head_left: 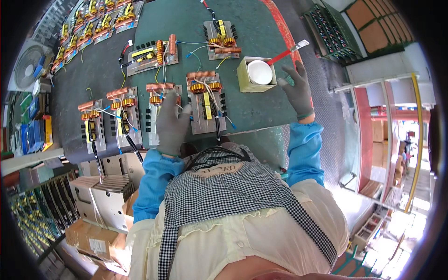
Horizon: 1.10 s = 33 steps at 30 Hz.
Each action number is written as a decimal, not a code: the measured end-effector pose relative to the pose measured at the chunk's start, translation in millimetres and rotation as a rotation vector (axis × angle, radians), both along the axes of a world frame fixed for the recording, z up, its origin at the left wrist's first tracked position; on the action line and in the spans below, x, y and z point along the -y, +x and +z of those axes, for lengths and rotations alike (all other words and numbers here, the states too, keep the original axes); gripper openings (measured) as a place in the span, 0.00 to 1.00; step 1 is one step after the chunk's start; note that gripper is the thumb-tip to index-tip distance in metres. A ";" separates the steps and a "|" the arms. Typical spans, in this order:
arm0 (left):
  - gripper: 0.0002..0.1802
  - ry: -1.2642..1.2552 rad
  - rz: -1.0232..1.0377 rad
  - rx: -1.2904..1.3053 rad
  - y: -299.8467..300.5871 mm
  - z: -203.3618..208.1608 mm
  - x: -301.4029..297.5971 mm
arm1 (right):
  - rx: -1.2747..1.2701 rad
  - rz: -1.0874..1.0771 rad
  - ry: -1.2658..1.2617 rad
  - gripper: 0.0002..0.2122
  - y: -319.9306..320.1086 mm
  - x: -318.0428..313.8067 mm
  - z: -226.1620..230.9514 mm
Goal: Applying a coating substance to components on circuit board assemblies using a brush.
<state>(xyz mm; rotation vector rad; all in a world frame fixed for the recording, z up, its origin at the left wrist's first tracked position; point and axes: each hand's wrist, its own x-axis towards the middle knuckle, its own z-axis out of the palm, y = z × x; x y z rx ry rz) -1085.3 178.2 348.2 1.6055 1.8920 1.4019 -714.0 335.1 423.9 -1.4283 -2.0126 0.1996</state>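
Note:
My left hand, in a grey glove, is over the right side of a circuit board with copper coils and covers part of it. Its fingers point away from me, thumb apart, and nothing shows in its grip. Just right of it lies another circuit board with a copper-wound bar, ring coils and a yellow transformer. My right hand, also gloved, is raised with fingers apart beside a pale square box. A white round tub sits in that box. A red-handled tool leans out toward my fingertips, not gripped.
More boards lie on the green table, two at the left, two farther back, and several at the far left. A fan stands left. Stacked metal plates and a cardboard box are below; shelving is right.

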 end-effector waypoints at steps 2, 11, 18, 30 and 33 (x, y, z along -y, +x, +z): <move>0.36 -0.136 -0.045 0.052 34.3 1.5 -10.0 | 0.026 0.103 0.039 0.21 -4.3 -21.2 -8.2; 0.34 -0.767 0.342 -0.373 131.3 -4.5 -82.4 | 0.205 0.386 0.024 0.28 19.5 -99.8 -26.7; 0.37 -1.178 0.390 -0.311 137.3 3.6 -107.5 | 0.216 0.379 0.442 0.31 51.5 -107.4 70.0; 0.33 -1.103 0.340 -0.549 151.1 15.7 -115.0 | -0.568 0.490 0.005 0.17 70.0 -66.9 42.5; 0.28 -1.135 0.377 -0.610 149.7 -1.2 -118.4 | -0.718 0.621 -0.099 0.19 64.2 -54.2 54.3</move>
